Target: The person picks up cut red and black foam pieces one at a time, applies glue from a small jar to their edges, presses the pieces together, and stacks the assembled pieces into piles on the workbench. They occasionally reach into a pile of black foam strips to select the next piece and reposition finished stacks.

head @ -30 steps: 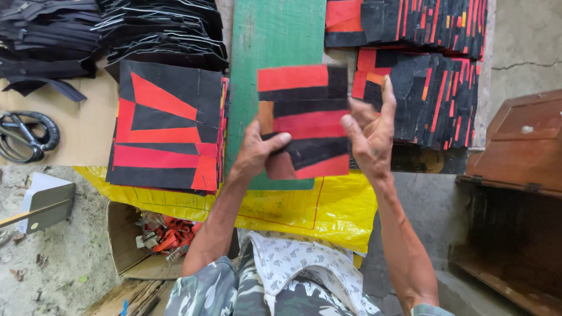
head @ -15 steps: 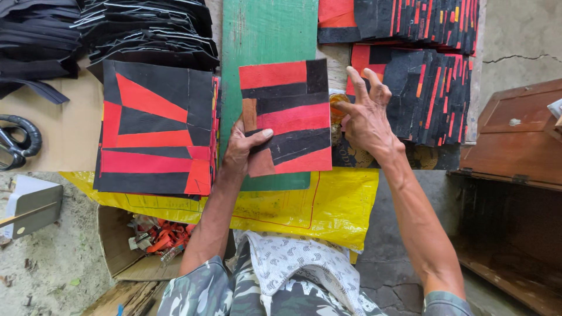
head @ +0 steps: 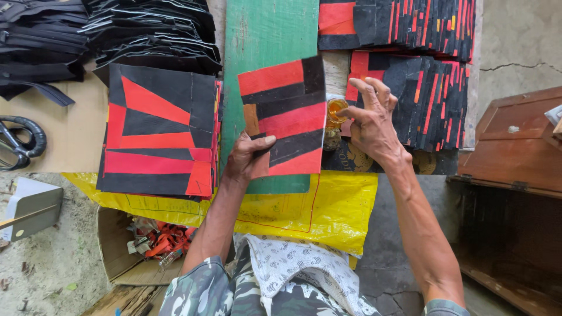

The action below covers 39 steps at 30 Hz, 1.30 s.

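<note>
Left hand (head: 246, 155) gripping red-black patchwork panel (head: 287, 114); right hand (head: 372, 120) – fingers over amber jar (head: 336, 109)

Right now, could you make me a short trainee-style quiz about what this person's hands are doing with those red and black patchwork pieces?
1. True or false: the left hand grips the lower left corner of a red and black patchwork panel.
2. Which is nearest the right hand? A the scissors; B the small amber container; C the cardboard box.
3. What colour is the board under the held panel?

Key: 1 true. 2 B, the fingertips reach at it, though whether they grip it cannot be told. 3 green.
</note>
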Tool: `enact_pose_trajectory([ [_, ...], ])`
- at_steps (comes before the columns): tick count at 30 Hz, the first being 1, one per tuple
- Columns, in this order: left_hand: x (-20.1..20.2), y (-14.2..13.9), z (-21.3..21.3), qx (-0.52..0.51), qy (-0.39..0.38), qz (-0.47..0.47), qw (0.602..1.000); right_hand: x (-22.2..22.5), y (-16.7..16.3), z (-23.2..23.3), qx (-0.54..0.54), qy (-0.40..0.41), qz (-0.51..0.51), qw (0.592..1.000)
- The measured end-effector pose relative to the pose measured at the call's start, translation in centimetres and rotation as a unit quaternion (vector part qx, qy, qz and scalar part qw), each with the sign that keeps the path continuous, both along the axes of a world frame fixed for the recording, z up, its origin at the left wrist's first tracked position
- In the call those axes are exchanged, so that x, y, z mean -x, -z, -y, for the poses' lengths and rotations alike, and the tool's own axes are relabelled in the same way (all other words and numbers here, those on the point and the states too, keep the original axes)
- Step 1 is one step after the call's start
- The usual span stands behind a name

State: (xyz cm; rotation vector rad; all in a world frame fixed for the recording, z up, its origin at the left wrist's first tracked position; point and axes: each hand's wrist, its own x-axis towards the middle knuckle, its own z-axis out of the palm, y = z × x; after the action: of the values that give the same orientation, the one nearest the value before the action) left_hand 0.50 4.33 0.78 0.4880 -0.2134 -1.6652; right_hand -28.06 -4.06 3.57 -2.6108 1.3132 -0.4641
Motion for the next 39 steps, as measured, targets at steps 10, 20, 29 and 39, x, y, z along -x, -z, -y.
enact_pose_trajectory([
  [10, -0.1, -0.2, 0.3, 0.007, 0.016, 0.033, 0.999, 0.0, 0.3, 0.4, -0.062, -0.009, -0.027, 0.998],
  [20, 0.4, -2.4, -0.3, 0.036, 0.03, 0.026, 0.999, -1.4, -3.9, -1.8, -0.084, 0.089, 0.381, 0.917],
  [29, 2.2, -0.3, -0.5, 0.009, 0.15, 0.002, 0.989, -5.7, -5.3, -4.7, -0.003, 0.133, 0.561, 0.817],
  [39, 2.0, 1.0, -0.6, 0.015, 0.163, 0.011, 0.986, -4.6, -4.1, -4.6, -0.006, 0.118, 0.541, 0.833],
])
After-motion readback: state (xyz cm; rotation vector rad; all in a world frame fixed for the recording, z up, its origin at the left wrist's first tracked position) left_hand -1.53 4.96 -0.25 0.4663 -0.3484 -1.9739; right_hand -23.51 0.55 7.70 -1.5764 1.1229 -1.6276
